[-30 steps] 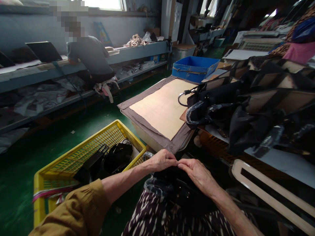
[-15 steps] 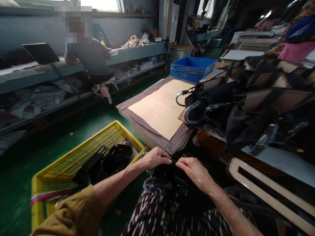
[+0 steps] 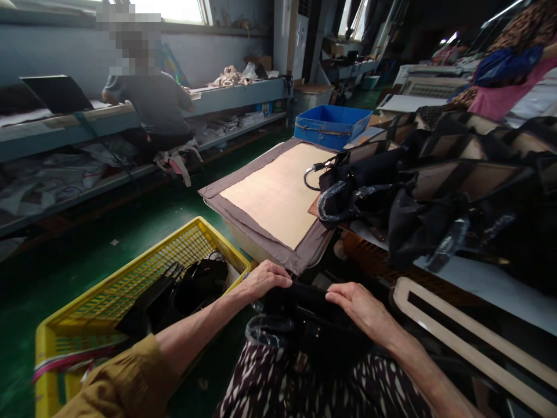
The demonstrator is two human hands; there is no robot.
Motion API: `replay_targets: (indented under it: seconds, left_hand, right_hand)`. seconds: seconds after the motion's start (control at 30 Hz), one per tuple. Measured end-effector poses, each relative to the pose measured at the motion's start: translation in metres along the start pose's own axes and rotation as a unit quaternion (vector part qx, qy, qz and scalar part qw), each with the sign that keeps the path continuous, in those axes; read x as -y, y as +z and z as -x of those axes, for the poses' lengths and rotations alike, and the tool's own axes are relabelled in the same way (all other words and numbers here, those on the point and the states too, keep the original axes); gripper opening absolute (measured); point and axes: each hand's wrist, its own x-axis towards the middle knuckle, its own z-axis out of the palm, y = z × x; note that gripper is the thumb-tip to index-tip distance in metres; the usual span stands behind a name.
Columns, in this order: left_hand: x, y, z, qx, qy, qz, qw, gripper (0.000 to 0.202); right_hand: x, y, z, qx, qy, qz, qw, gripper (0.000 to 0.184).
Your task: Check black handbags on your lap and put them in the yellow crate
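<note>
A black handbag [image 3: 322, 331] rests on my lap, over a dark patterned garment. Clear plastic wraps its handle [image 3: 266, 330], which lies toward my left side. My left hand [image 3: 267, 277] pinches the far upper edge of the bag at its left part. Farther right along the same edge, my right hand [image 3: 359, 305] grips it between thumb and fingers. The edge runs stretched between both hands. Much of the bag's lower part is too dark to make out.
Left of me stands a yellow basket [image 3: 117, 278] with black bags inside. Ahead is a fabric-covered board [image 3: 270, 191], then a blue bin [image 3: 333, 125]. Many black bags [image 3: 418, 180] pile up at right, above a pale slotted frame [image 3: 470, 342]. A person [image 3: 152, 104] sits at the far bench.
My right hand has slid right along the bag's edge, widening the gap between my hands. The view has turned slightly to the right.
</note>
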Motion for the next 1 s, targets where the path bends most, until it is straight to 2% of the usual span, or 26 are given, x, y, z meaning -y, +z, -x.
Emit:
replay_targets:
  seconds: [0.17,0.3,0.43,0.5,0.6,0.67,0.73,0.87,1.0]
  left_hand:
    - [0.003,0.000,-0.004,0.023,-0.010,0.001,1.000,0.030]
    - [0.006,-0.005,-0.002,0.040,0.005,-0.016,0.999,0.032]
    - [-0.016,-0.012,0.008,0.071,0.068,-0.118,0.988,0.036]
    - [-0.034,-0.009,0.010,0.073,0.108,-0.217,0.967,0.038]
    - [-0.055,0.006,0.004,0.105,0.149,-0.376,0.908,0.033]
    - [-0.062,0.018,-0.003,0.123,0.147,-0.445,0.875,0.026]
    - [-0.064,0.024,-0.010,0.127,0.137,-0.470,0.862,0.025]
    - [-0.062,0.016,-0.016,0.130,0.113,-0.430,0.886,0.025]
    - [-0.060,0.002,-0.015,0.124,0.087,-0.370,0.917,0.022]
  right_hand:
    - [-0.010,0.005,0.013,-0.025,0.024,0.003,0.999,0.030]
    - [-0.008,0.007,0.014,-0.053,0.006,0.030,0.998,0.031]
    - [-0.001,0.002,0.010,-0.058,-0.008,0.044,0.997,0.033]
    - [0.006,0.000,0.007,-0.056,-0.024,0.048,0.997,0.032]
    - [0.018,0.001,0.003,-0.037,-0.071,0.069,0.994,0.030]
    - [0.024,0.002,0.002,-0.032,-0.095,0.091,0.991,0.028]
    - [0.025,0.002,0.002,-0.041,-0.100,0.098,0.989,0.025]
    - [0.015,-0.003,0.005,-0.083,-0.047,0.063,0.993,0.016]
    - [0.006,-0.006,0.004,-0.076,-0.029,-0.029,0.996,0.024]
